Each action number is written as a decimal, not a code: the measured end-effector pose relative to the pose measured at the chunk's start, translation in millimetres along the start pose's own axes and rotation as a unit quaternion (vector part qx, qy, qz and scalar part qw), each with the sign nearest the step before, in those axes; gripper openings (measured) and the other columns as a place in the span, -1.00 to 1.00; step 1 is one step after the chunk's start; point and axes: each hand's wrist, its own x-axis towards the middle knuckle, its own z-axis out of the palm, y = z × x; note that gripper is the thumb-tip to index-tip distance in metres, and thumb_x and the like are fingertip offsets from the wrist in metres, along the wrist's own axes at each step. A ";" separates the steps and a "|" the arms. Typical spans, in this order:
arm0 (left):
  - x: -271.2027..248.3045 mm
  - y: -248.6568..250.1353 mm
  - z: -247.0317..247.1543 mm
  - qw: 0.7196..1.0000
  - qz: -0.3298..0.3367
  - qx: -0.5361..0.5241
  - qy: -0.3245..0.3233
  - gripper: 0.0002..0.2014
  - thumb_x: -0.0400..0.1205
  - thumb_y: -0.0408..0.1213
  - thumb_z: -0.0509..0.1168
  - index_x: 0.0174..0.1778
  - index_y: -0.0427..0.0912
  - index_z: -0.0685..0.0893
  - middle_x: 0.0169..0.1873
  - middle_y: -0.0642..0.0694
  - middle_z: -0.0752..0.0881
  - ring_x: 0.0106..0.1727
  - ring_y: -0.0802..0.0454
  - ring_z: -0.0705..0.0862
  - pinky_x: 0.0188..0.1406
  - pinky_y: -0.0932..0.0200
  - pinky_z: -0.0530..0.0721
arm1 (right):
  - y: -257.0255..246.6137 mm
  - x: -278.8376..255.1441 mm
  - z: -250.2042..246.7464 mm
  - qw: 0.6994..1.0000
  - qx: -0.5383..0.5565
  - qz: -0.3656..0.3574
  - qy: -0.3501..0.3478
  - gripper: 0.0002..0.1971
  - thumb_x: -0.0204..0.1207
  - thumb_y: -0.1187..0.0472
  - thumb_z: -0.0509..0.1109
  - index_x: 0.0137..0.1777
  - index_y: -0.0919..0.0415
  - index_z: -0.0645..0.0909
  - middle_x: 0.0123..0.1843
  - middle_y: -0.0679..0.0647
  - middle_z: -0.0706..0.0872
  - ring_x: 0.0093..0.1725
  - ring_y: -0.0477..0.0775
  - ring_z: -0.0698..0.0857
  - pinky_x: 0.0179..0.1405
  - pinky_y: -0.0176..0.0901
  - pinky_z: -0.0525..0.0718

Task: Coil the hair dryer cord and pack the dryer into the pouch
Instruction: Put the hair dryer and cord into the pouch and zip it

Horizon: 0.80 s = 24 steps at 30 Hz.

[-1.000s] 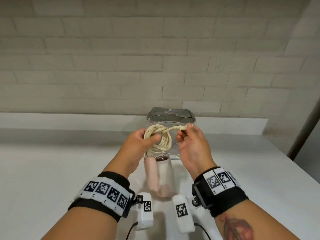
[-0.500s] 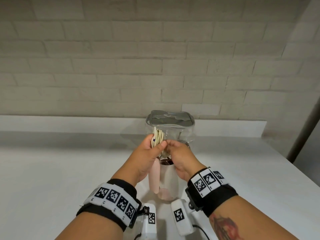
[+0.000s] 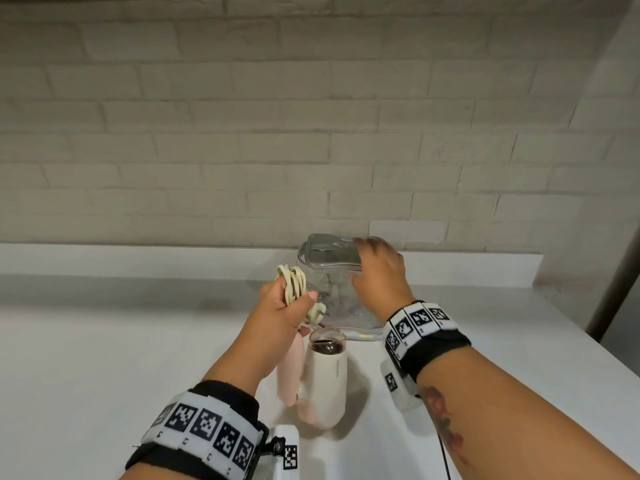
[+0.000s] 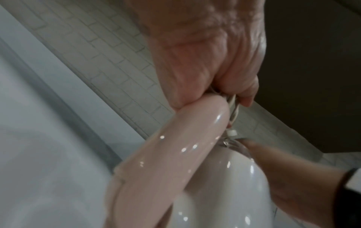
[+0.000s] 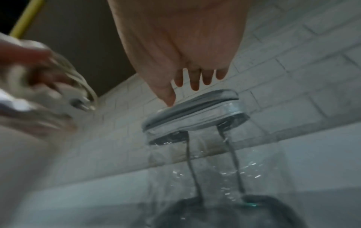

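Observation:
A white hair dryer (image 3: pixel 327 382) with a folded pink handle (image 3: pixel 289 372) hangs below my left hand (image 3: pixel 284 306), which grips the coiled cream cord (image 3: pixel 294 284) together with the handle's top end; the plug (image 3: pixel 316 315) sticks out by my thumb. In the left wrist view the pink handle (image 4: pixel 171 154) and white body (image 4: pixel 224 192) fill the frame beneath my curled fingers. A clear pouch (image 3: pixel 332 292) with a grey zipped top stands upright just behind. My right hand (image 3: pixel 379 268) reaches over its top right corner with fingers spread, thumb touching the pouch top (image 5: pixel 195 106).
The white counter (image 3: pixel 104 358) runs left and right, with a raised ledge (image 3: pixel 138 258) against a brick wall. A dark pole (image 3: pixel 616 289) stands at the far right where the counter ends.
My right hand left the cord and moved up and right onto the pouch's top. My left hand now holds the finished coil alone, and the view has tilted upward.

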 end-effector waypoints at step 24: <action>-15.2 87.9 -19.4 0.989 0.071 -0.131 -0.019 -0.94 0.38 -0.26 0.31 -0.27 -0.03 0.60 -0.57 0.11 0.58 -0.55 0.17 0.54 -0.65 0.32 0.45 | -24.6 -42.4 -98.8 0.992 0.118 -0.043 -0.027 -0.81 0.58 0.03 0.33 -0.09 0.09 0.71 -0.16 0.07 0.63 -0.12 0.10 0.60 -0.11 0.01 0.57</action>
